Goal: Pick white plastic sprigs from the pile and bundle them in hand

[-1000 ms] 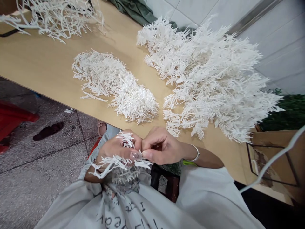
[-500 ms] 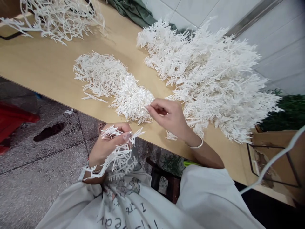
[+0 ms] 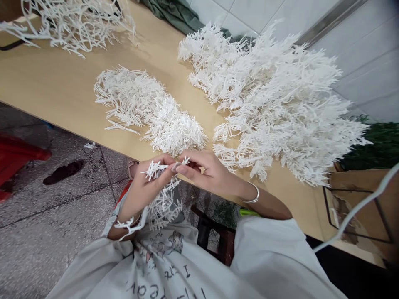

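Observation:
My left hand (image 3: 141,191) is closed round a white plastic branch (image 3: 162,199) with several spiky sprigs; the stem hangs down over my lap. My right hand (image 3: 205,172) pinches a small white sprig (image 3: 184,161) and holds it against the top of the branch, fingertips touching my left thumb. Both hands hover just off the near edge of the wooden table (image 3: 62,91). Right behind them lies a pile of small loose sprigs (image 3: 149,112).
A large heap of white branches (image 3: 280,99) fills the right side of the table. More tangled white stems (image 3: 75,20) lie at the far left. A cardboard box (image 3: 358,207) stands at the right. A red object (image 3: 15,158) and a dark shoe (image 3: 62,170) are on the floor.
My right hand reached out to the small sprig pile, then came back with a sprig to meet the branch in my left hand. The left hand rose slightly.

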`<action>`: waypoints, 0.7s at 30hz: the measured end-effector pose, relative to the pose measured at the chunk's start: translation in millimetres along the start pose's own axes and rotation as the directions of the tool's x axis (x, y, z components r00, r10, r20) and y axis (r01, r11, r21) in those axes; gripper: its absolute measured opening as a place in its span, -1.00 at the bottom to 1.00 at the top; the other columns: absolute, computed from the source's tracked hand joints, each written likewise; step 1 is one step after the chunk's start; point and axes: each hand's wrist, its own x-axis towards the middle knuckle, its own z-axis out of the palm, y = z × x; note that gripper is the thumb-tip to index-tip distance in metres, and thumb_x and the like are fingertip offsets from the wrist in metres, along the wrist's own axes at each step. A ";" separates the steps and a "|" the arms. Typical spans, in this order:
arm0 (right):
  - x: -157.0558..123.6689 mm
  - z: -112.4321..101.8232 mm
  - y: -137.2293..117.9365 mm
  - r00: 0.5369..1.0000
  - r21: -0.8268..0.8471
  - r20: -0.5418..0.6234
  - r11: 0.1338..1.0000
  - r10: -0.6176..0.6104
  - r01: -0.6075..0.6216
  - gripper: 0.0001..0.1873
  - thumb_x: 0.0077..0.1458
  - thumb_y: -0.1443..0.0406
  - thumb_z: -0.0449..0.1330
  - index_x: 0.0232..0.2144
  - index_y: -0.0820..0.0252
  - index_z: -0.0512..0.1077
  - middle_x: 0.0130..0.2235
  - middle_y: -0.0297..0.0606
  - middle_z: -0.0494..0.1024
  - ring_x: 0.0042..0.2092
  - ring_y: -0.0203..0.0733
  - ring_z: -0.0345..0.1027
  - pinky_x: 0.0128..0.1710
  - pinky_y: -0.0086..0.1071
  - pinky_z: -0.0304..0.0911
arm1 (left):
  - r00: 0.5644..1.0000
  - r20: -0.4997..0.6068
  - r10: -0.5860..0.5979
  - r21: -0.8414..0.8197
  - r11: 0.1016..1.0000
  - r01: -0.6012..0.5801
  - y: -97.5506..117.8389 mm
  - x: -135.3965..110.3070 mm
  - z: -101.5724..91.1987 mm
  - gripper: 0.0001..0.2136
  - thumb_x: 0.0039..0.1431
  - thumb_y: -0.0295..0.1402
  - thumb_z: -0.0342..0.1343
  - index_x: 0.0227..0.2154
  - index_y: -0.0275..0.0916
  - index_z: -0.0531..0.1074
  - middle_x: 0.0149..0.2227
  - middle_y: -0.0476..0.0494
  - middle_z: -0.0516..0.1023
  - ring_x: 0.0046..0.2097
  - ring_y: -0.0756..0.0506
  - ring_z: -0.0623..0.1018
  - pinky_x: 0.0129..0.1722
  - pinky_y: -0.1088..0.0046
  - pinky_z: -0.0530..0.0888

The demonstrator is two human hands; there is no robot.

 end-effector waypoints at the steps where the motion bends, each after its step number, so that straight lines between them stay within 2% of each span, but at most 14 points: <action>1: -0.2 -0.2 0.3 1.000 0.043 0.021 0.999 0.013 -0.014 -0.71 0.21 0.22 0.07 -0.49 0.28 0.28 -0.58 -0.48 0.13 -0.56 -0.50 -0.02 -0.57 -0.56 -0.09 | 1.000 0.009 -0.017 -0.016 1.000 0.017 -1.1 -0.5 0.8 -0.81 0.13 -0.26 0.12 -0.48 -0.26 0.37 -0.57 0.05 0.29 -0.51 0.06 0.25 -0.52 0.57 0.20; 3: -0.2 -2.6 2.0 0.998 0.105 0.052 0.994 0.017 -0.022 -0.68 0.24 0.24 0.03 -0.54 0.27 0.25 -0.58 -0.49 0.09 -0.56 -0.50 -0.05 -0.58 -0.56 -0.11 | 0.996 0.070 -0.062 -0.075 0.995 0.067 -2.5 -0.8 1.1 -0.80 0.16 -0.24 0.08 -0.47 -0.26 0.35 -0.56 0.05 0.28 -0.51 0.06 0.25 -0.52 0.56 0.21; 6: -0.4 -7.9 3.9 0.996 0.149 0.091 0.989 0.013 -0.027 -0.63 0.23 0.26 0.04 -0.60 0.26 0.17 -0.60 -0.50 0.01 -0.56 -0.50 -0.12 -0.58 -0.54 -0.16 | 0.960 0.253 -0.121 -0.181 0.969 0.170 -1.9 1.1 -1.6 -0.75 0.19 -0.22 0.04 -0.51 -0.28 0.34 -0.58 0.04 0.27 -0.54 0.07 0.23 -0.53 0.54 0.20; 9: -0.5 -10.3 2.8 0.991 0.197 0.132 0.979 0.027 -0.053 -0.60 0.22 0.28 0.05 -0.63 0.25 0.13 -0.60 -0.50 -0.02 -0.56 -0.50 -0.14 -0.58 -0.53 -0.18 | 0.923 0.367 -0.117 -0.162 0.969 0.188 2.6 4.6 -5.6 -0.67 0.19 -0.22 0.04 -0.61 -0.30 0.32 -0.63 0.04 0.24 -0.58 0.08 0.19 -0.55 0.52 0.17; 14: -1.6 -2.2 -5.1 0.994 0.333 0.089 0.939 0.057 -0.084 -0.57 0.24 0.20 0.01 -0.63 0.21 0.05 -0.60 -0.50 -0.04 -0.58 -0.49 -0.17 -0.61 -0.53 -0.18 | 0.957 0.244 -0.157 -0.153 0.968 0.198 8.7 3.5 -5.0 -0.62 0.09 -0.19 0.13 -0.71 -0.29 0.27 -0.70 0.05 0.22 -0.61 0.08 0.18 -0.59 0.51 0.14; 18: -6.4 11.6 -8.2 0.998 0.403 0.060 0.915 0.015 -0.038 -0.57 0.26 0.16 -0.03 -0.62 0.19 0.05 -0.59 -0.49 0.00 -0.57 -0.48 -0.12 -0.60 -0.52 -0.13 | 0.941 0.314 -0.124 -0.375 0.895 0.243 5.6 -4.2 7.7 -0.58 0.04 -0.15 0.15 -0.76 -0.27 0.22 -0.76 0.06 0.14 -0.66 0.09 0.16 -0.65 0.51 0.10; 21: -7.9 17.1 -5.8 0.998 0.496 -0.001 0.867 -0.061 0.054 -0.61 0.25 0.19 -0.02 -0.60 0.19 0.08 -0.60 -0.49 0.03 -0.59 -0.48 -0.08 -0.61 -0.52 -0.10 | 0.962 0.234 -0.137 -0.500 0.832 0.240 4.6 -6.0 16.9 -0.52 -0.05 -0.07 0.17 -0.81 -0.24 0.12 -0.82 0.11 -0.01 -0.74 0.13 0.01 -0.75 0.54 0.00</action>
